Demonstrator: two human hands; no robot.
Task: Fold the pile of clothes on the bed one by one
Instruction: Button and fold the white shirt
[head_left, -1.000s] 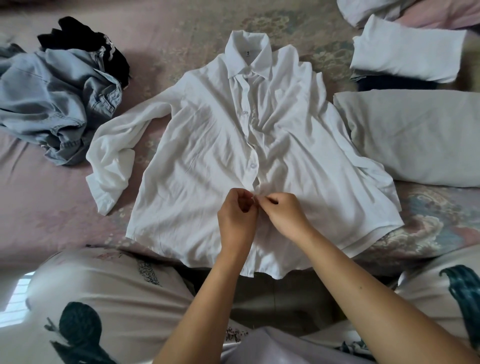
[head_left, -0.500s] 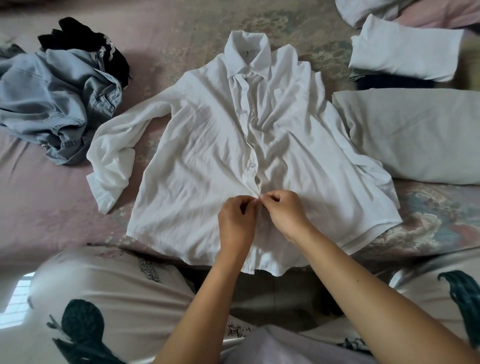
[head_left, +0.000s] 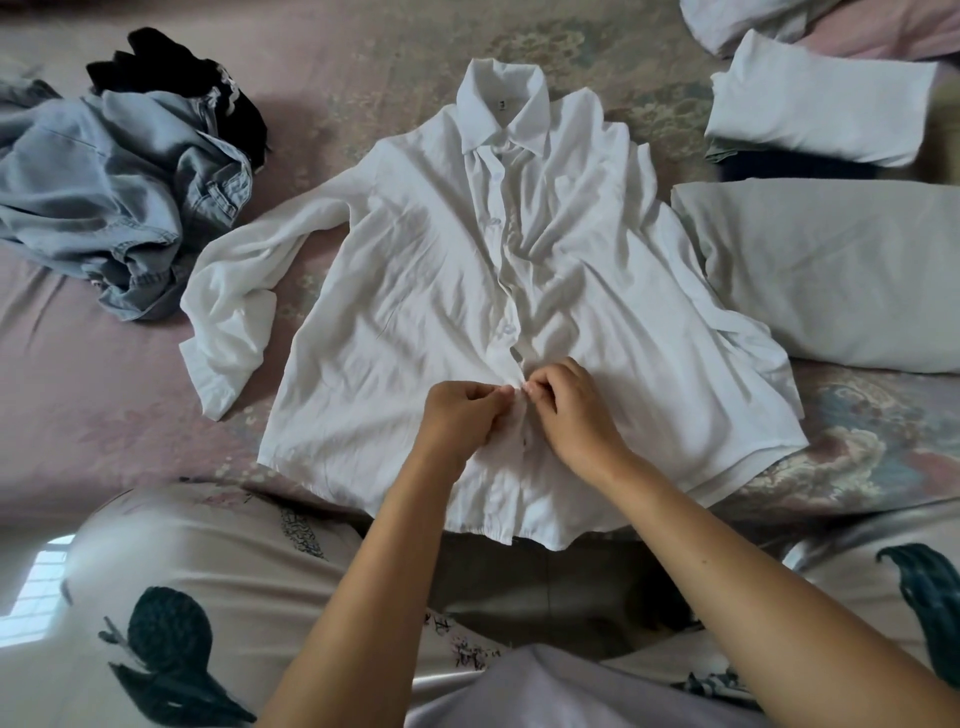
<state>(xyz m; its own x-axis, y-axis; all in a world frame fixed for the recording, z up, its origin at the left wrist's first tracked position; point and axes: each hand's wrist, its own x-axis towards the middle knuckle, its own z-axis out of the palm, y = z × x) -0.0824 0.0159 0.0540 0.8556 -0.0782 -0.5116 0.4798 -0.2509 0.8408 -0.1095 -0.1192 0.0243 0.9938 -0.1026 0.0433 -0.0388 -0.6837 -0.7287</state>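
Note:
A white collared shirt (head_left: 415, 291) lies front up on the bed (head_left: 104, 415), collar away from me, its left sleeve bent toward the bed's left side. My left hand (head_left: 460, 421) and my right hand (head_left: 576, 410) meet at the button placket in the lower middle of the shirt. Each hand pinches one edge of the placket between curled fingers and thumb. A crumpled light-blue denim garment (head_left: 104, 197) and a black garment (head_left: 182, 83) make a pile at the far left.
Folded white clothes (head_left: 815, 98) are stacked at the top right over a dark item. A pale grey-green folded piece (head_left: 831, 270) lies right of the shirt. My knees in patterned trousers (head_left: 208, 597) frame the near edge.
Both hands have stayed at the placket, shifting only slightly as the fingers work the fabric. The shirt has not moved.

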